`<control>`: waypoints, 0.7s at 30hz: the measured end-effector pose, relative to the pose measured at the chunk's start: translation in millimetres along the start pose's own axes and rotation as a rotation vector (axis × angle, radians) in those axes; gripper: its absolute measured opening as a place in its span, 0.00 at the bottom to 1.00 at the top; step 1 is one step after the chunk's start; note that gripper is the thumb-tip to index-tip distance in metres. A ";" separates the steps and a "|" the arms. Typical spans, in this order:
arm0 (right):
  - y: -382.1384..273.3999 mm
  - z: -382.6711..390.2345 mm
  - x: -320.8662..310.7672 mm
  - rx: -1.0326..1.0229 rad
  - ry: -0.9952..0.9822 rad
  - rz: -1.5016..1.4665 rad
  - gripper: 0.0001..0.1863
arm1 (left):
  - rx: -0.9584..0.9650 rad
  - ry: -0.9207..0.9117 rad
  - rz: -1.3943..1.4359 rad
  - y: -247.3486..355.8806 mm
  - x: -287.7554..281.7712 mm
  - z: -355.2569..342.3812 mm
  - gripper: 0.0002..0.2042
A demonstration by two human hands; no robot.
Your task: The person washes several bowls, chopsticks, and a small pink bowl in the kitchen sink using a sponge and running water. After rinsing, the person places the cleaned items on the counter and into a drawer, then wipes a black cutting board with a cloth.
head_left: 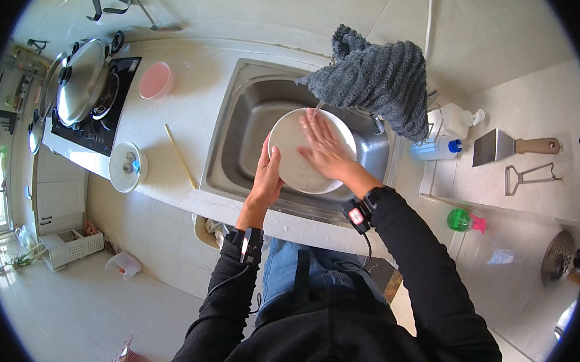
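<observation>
Over the steel sink [240, 120] I have a round white plate [294, 164] under the tap. My left hand [267, 173] grips the plate's left rim, thumb on top and the other fingers at its outer side. Flat across the plate's upper right lies my right hand [326, 146], fingers stretched out, touching the surface. A thin stream of water seems to come down near the fingertips. The tap is mostly hidden behind a grey knitted cloth [381, 80] draped over it.
Left of the sink are a chopstick-like stick [181, 156], a white bowl [120, 169] with small things inside, a pink bowl [156, 81] and a stove with a lidded pan [81, 82]. At right are bottles [440, 148], a scraper [507, 146] and a green bottle [459, 220].
</observation>
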State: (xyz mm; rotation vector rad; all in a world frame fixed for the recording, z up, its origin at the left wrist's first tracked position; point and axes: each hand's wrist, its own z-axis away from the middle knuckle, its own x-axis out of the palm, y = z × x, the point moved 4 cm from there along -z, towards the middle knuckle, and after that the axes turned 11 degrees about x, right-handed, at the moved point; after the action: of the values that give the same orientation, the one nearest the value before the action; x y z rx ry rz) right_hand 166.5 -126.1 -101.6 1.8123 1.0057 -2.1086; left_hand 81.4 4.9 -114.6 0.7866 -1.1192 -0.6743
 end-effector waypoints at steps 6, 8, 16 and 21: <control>-11.3 -44.7 -12.8 -0.140 -0.060 0.119 0.25 | -0.115 -0.130 0.076 21.2 6.7 3.9 0.24; 11.9 -51.9 -25.0 -0.068 0.032 0.139 0.14 | -0.088 -0.140 0.005 28.0 1.2 2.0 0.27; 74.7 -20.6 -23.0 0.523 -0.529 -1.039 0.16 | -0.078 -0.216 -0.041 28.6 -8.4 -10.0 0.31; 71.9 -2.5 -37.0 0.627 -0.574 -1.173 0.16 | 0.129 -0.410 -1.053 44.5 5.2 -50.4 0.13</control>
State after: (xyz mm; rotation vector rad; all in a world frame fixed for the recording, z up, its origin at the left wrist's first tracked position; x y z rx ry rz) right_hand 216.5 -189.2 -93.8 0.4991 1.5250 -3.6206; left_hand 134.4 36.0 -86.9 1.4022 -1.0651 -1.7103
